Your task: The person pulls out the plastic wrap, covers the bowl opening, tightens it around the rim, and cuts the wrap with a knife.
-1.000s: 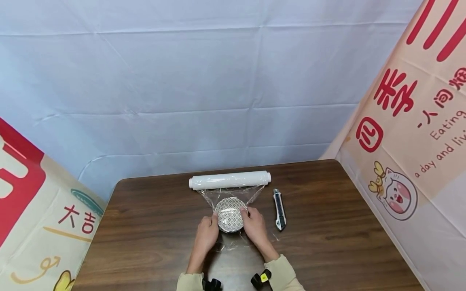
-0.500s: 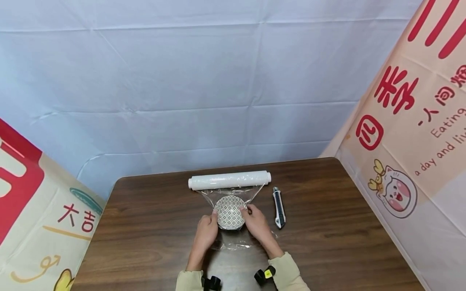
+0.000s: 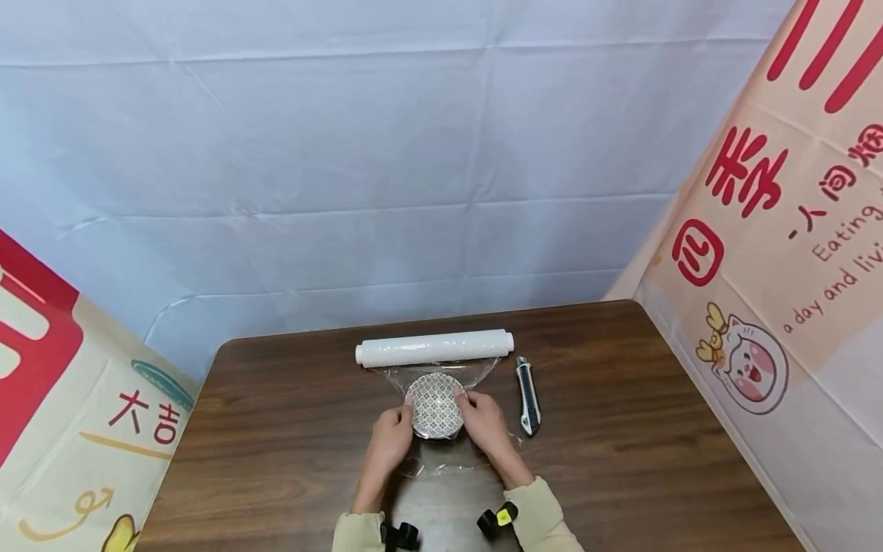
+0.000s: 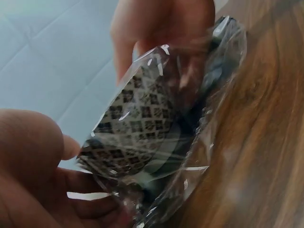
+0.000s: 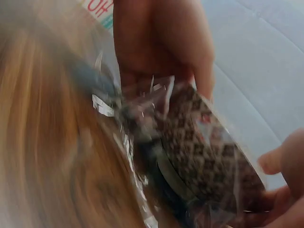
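Observation:
A round bowl [image 3: 435, 406] with a small dark-and-white pattern is in the middle of the head view, covered by clear plastic wrap. My left hand [image 3: 392, 438] grips its left side, thumb up at the rim. On the opposite side my right hand [image 3: 484, 423] holds it the same way. Wrinkled plastic wrap [image 4: 190, 175] hangs around the bowl's side in the left wrist view, close to the tabletop. From the bowl the film runs back to a white roll of plastic wrap [image 3: 434, 349]. The fingers under the bowl are partly hidden in the head view.
A utility knife [image 3: 528, 396] lies to the right of my right hand on the brown wooden table [image 3: 276, 429]. Loose film [image 3: 441, 466] spreads toward the front. A pale cloth [image 3: 331, 176] hangs behind the table, with printed cloths at both sides.
Both hands stay on the bowl with barely any movement. The film between the roll and the bowl has changed its folds slightly, and the right forearm has shifted a little outward.

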### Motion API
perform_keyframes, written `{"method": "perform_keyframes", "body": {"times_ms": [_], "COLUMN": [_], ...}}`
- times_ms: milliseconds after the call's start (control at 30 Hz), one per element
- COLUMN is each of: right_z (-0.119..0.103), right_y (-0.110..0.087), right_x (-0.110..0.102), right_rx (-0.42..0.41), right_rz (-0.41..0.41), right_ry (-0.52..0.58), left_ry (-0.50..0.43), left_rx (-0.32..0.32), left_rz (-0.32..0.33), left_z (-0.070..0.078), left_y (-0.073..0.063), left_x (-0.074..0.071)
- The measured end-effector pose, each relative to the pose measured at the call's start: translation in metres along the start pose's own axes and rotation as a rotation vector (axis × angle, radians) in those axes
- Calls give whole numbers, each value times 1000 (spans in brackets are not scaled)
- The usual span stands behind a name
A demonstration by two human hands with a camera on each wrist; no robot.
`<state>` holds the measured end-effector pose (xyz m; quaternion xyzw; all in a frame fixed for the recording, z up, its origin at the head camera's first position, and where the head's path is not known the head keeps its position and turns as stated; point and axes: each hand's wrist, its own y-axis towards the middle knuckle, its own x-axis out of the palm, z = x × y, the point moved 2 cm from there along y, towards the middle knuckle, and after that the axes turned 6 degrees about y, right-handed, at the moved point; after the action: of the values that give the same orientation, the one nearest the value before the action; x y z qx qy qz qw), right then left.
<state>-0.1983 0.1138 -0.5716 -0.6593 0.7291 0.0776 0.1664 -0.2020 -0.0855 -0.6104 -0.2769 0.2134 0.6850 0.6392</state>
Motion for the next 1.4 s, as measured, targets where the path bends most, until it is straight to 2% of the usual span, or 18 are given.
{"method": "perform_keyframes", "body": {"times_ms": [133, 233, 267, 367, 500, 633, 733, 833, 900, 1000, 1100, 1167, 1333, 1400], "right_z": [2, 4, 5, 6, 4, 3, 3, 2, 0, -1, -1, -1, -1, -2], "right_y": [-1, 0, 1, 2, 2, 3, 3, 3, 3, 5, 8, 9, 11, 12], "right_x": [7, 8, 8, 7, 9, 10, 9, 6, 3, -3, -6, -6, -4, -3], "right_rx": [4, 4, 6, 12, -1, -18, -11, -1, 2, 7, 29, 45, 73, 72], "right_rz": [23, 33, 34, 21, -9, -16, -2, 16, 37, 61, 52, 33, -2, -20], "right_ry": [73, 119, 132, 156, 119, 89, 86, 54, 20, -12, -3, 2, 12, 26], "left_ry": [-127, -189, -195, -169, -84, -73, -66, -32, -14, -37, -64, -57, 20, 34], "left_rx": [-54, -115, -108, -119, -135, -142, -128, -129, -129, -105, -94, -111, -149, -164], "left_rz": [-40, -80, -71, -55, -29, -20, -26, -36, -27, 3, 23, 17, -47, -68], "left_z": [17, 32, 32, 17, -11, -23, -19, -6, 6, 25, 37, 37, 8, 8], "left_y": [-10, -15, -15, -5, 11, 18, 17, 11, 5, -6, -14, -14, 1, 3], "left_x": [-8, -17, -17, -8, 8, 13, 11, 4, -5, -21, -33, -35, -16, -13]}}
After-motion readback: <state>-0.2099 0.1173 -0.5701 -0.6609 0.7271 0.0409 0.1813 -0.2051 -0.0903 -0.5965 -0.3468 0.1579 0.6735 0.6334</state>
